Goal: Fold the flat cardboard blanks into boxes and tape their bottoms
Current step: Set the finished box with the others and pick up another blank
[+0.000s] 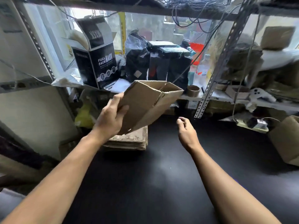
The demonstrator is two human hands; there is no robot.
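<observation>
My left hand (111, 117) grips a brown cardboard blank (148, 102) by its near left edge and holds it tilted in the air, its flaps partly spread at the far end. Below it a stack of flat cardboard blanks (129, 139) lies on the black table (161, 183). My right hand (186, 128) hovers to the right of the blank with fingers loosely curled, holding nothing and touching nothing. A roll of brown tape (193, 91) stands on the shelf behind.
A metal shelf rack (215, 88) runs along the back, crowded with a black "Full Face Mask" box (97, 68), black bags (158, 65) and cables. A brown box (286, 139) sits at the table's right edge. A wall (32, 118) closes the left side.
</observation>
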